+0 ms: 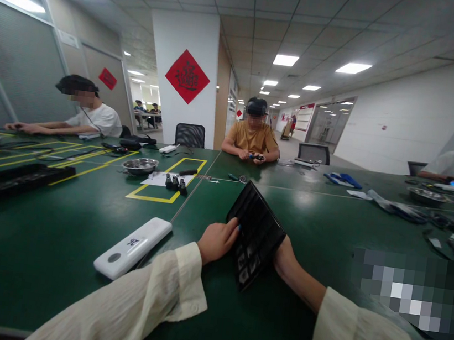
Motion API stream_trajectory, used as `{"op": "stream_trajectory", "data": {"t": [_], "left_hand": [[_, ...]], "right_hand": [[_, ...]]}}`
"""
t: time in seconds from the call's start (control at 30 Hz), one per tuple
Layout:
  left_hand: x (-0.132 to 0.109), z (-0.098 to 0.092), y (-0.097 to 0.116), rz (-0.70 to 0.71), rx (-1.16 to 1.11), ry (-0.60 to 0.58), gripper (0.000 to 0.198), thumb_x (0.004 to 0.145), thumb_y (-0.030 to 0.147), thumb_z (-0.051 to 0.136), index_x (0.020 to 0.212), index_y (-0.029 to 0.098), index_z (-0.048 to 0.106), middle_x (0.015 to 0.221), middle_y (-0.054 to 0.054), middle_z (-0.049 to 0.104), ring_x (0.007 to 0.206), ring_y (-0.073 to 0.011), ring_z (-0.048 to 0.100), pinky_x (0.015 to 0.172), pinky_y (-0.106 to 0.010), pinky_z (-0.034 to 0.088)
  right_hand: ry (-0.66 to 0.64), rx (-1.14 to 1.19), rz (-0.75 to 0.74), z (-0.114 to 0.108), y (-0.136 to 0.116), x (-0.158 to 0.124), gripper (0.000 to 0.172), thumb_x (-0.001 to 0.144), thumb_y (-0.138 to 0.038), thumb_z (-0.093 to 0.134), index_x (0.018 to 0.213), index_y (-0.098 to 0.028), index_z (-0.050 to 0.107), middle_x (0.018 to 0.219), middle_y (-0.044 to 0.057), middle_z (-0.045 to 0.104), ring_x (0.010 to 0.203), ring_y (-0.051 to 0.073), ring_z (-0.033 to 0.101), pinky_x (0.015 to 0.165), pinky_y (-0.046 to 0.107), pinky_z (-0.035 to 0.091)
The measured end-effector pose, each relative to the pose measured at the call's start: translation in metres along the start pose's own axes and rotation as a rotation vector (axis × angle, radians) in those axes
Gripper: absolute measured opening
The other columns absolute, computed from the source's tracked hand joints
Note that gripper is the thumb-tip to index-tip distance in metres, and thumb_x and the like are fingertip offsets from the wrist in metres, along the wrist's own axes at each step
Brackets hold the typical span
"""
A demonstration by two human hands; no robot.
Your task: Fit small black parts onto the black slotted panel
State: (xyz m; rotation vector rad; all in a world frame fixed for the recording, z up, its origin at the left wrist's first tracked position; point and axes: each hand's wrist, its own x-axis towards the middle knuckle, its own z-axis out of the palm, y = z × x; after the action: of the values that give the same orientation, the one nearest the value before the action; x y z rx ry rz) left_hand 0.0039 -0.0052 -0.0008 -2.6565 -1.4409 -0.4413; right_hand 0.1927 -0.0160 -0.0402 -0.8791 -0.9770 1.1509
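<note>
Between the two hands, above the middle of the bench (67,299) and in from its near edge, a black compartment tray (260,219) is held up at a tilt. Both hands touch it, so neither is nearer. It lies to the right of the left hand (216,242), whose thumb presses on the gridded face near the left edge, the other fingers curled and mostly hidden; a small blue patch shows at the thumb tip, too small to identify. The right hand (286,256) supports the right edge from behind; its fingers are out of sight, so whether they are spread or together I cannot tell. In view the tray stretches from a corner aimed at the far edge down to one toward the near edge; foreshortening hides which side is longer.

Left to right: a long, matte black trough (12,181) by the left edge; a smooth white plastic device (133,247), oblong and round-cornered with a grey disc; a shiny round steel bowl (140,166); and stubby black connectors (175,184) on white paper inside a yellow tape rectangle. The tray's plastic is glossy, its square cells catching light at the lowest corner. Toward the right edge lie a crumpled blue packet (343,179) and another steel bowl (427,197).
</note>
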Motion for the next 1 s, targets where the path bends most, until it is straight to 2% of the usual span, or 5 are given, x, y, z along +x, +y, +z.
{"op": "stream_trajectory", "data": {"t": [0.17,0.43,0.67,0.83,1.0], "left_hand": [[0.000,0.000,-0.002,0.012,-0.011,0.009,0.033,0.094,0.035,0.019,0.103,0.018,0.045,0.072,-0.004,0.065,0.068,-0.0174,0.063,0.058,-0.025,0.039],[-0.001,0.000,-0.004,-0.008,-0.028,-0.003,0.035,0.094,0.036,0.018,0.108,0.018,0.044,0.077,-0.006,0.066,0.072,-0.0181,0.063,0.062,-0.026,0.041],[0.000,0.001,-0.003,-0.067,-0.034,-0.031,0.039,0.094,0.036,0.015,0.115,0.015,0.041,0.079,-0.008,0.067,0.074,-0.0197,0.064,0.065,-0.028,0.043],[-0.001,0.000,-0.003,-0.066,-0.048,-0.046,0.041,0.094,0.034,0.015,0.116,0.013,0.042,0.082,-0.011,0.066,0.077,-0.0213,0.064,0.068,-0.030,0.044],[-0.002,-0.006,-0.001,-0.045,-0.102,-0.073,0.039,0.092,0.030,0.018,0.115,0.012,0.044,0.083,-0.011,0.066,0.078,-0.0218,0.063,0.070,-0.030,0.044]], "right_hand": [[-0.096,0.015,-0.032,-0.002,0.001,0.000,0.040,0.062,-0.039,0.072,0.096,-0.020,0.063,0.094,0.005,0.067,0.084,0.022,0.061,0.076,0.038,0.050],[-0.218,-0.033,-0.067,-0.004,0.002,-0.001,0.052,0.061,-0.035,0.074,0.110,-0.021,0.061,0.100,0.005,0.066,0.093,0.025,0.059,0.079,0.039,0.049],[-0.021,0.068,0.036,-0.001,-0.004,0.003,0.081,0.054,-0.036,0.077,0.127,-0.024,0.045,0.109,0.004,0.061,0.092,0.022,0.060,0.080,0.037,0.048],[-0.018,0.182,0.157,0.010,-0.024,-0.005,0.050,0.057,-0.037,0.075,0.100,-0.017,0.059,0.085,0.003,0.064,0.071,0.016,0.060,0.056,0.025,0.048],[-0.127,0.152,0.168,0.013,-0.030,-0.012,0.033,0.066,-0.043,0.069,0.083,-0.017,0.058,0.070,-0.002,0.056,0.055,0.008,0.050,0.038,0.016,0.031]]}}
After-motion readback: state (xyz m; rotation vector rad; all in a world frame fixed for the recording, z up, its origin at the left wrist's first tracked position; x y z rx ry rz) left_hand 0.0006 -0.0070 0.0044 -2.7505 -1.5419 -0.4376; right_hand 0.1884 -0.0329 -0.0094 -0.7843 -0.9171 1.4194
